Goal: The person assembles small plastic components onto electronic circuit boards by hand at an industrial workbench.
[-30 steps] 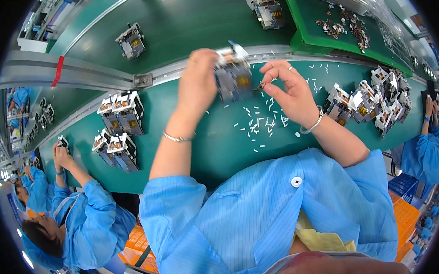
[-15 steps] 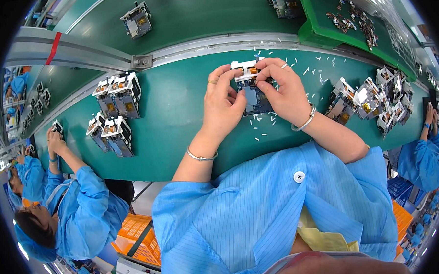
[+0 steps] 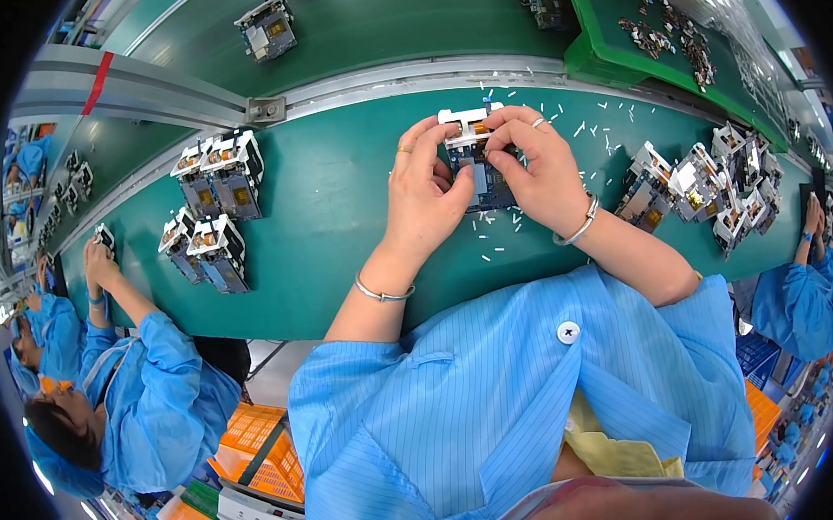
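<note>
Near the metal rail (image 3: 381, 83), the left hand (image 3: 423, 187) has fingers clamped on the circuit-board unit (image 3: 480, 169); the right hand (image 3: 545, 173) touches it, its fingers' grip unclear; best brace squarely, work lightly

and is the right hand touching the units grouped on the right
Apart: in the head view, a strip of green bench shows between the right hand and the grouped units.
</note>
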Available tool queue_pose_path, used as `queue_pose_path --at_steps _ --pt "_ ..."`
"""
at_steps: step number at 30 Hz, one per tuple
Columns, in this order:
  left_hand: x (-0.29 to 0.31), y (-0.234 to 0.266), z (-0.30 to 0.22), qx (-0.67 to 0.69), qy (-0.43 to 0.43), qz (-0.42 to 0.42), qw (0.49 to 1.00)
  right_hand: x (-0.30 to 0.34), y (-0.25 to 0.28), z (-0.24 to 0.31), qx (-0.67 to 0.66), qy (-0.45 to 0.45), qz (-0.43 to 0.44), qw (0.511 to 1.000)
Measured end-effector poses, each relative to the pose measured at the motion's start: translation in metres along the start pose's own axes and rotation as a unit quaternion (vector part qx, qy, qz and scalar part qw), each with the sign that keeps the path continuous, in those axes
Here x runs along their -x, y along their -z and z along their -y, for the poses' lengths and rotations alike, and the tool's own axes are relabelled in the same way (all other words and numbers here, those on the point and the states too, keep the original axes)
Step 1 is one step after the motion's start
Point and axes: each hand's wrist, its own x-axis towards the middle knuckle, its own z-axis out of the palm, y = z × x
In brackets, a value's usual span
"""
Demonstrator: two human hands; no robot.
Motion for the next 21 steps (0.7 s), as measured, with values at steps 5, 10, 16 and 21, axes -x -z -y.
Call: queue_pose_path --at_steps 5,10,16,21 --pt "0.001 -0.008 0.006 -0.008 -0.007 -0.026 1.000 0.002 -0.004 0.000 -0.008 -0.009 -0.011 1.000" --pt "0.002 -0.012 0.005 0.012 0.044 -0.023 0.999 0.007 -0.006 -0.003 -0.005 -0.015 -0.023 1.000" --pt "0.002 -0.015 0.007 0.014 0.034 -0.036 0.999 0.009 -0.008 -0.007 0.022 0.014 -0.029 0.999" --pt "0.003 -0.016 0.016 0.043 0.024 -0.033 0.998 0.008 -0.007 -0.008 0.032 0.036 -0.029 0.998"
